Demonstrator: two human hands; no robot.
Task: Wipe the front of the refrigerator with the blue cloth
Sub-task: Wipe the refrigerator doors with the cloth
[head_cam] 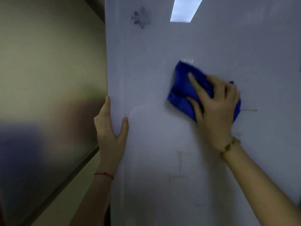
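The refrigerator's glossy pale grey front (162,136) fills most of the head view. A crumpled blue cloth (184,88) is pressed flat against it right of centre. My right hand (216,101) lies spread over the cloth, fingers pointing up and left, holding it to the door. My left hand (110,128) grips the door's left edge, thumb on the front face and fingers wrapped round the side. The cloth's right part is hidden under my right hand.
A snowflake logo (142,17) sits near the top of the door, and a ceiling light reflects (185,8) beside it. A small clear sticker (187,60) is just above the cloth. Left of the refrigerator is a beige wall (48,62) with a dark rail (68,173).
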